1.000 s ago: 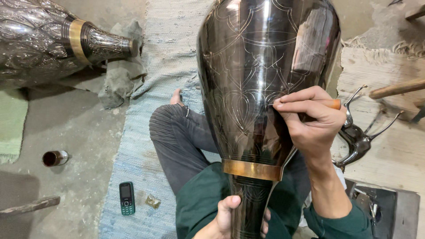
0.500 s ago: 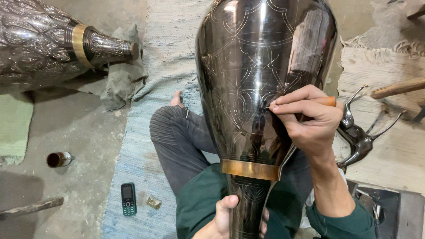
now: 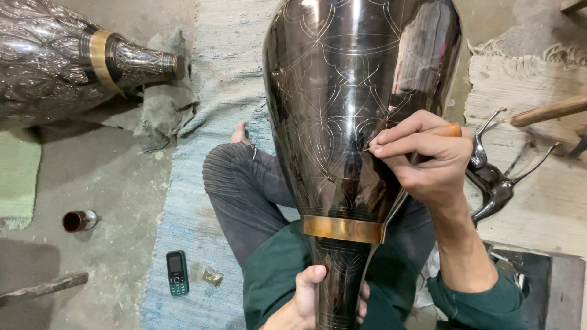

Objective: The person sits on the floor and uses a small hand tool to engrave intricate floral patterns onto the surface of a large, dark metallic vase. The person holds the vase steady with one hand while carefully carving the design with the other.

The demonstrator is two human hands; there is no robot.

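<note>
Head view shows your big dark metal vase (image 3: 361,110) filling the middle, its top cut off by the upper edge and its foot lost below the bottom edge. It lies along your lap, brass band (image 3: 342,229) just above your left fingers. Your left hand (image 3: 315,299) wraps the narrow neck, thumb in front, the other fingers hidden behind the metal. Your right hand (image 3: 428,159) rests on the vase's right flank, fingers pressed together and pinching an engraving tool (image 3: 449,129); only its orange end and a thin tip at the scratched line pattern show, the rest is covered by your fingers.

Far left of your left fingers, a second embossed vase (image 3: 55,67) lies on the floor on a grey rag (image 3: 159,116), its body cut off by the frame. Under your legs runs a pale blue woven mat (image 3: 183,201). Just right of your right fingers stands a shiny metal deer figure (image 3: 489,183), partly hidden by your wrist.

Left of your left fingers, a small dark phone (image 3: 177,273) lies on the mat, with a tiny brass piece (image 3: 213,277) beside it. Further left, a small cup (image 3: 78,220) lies tipped on the concrete; you cannot tell what is inside.
</note>
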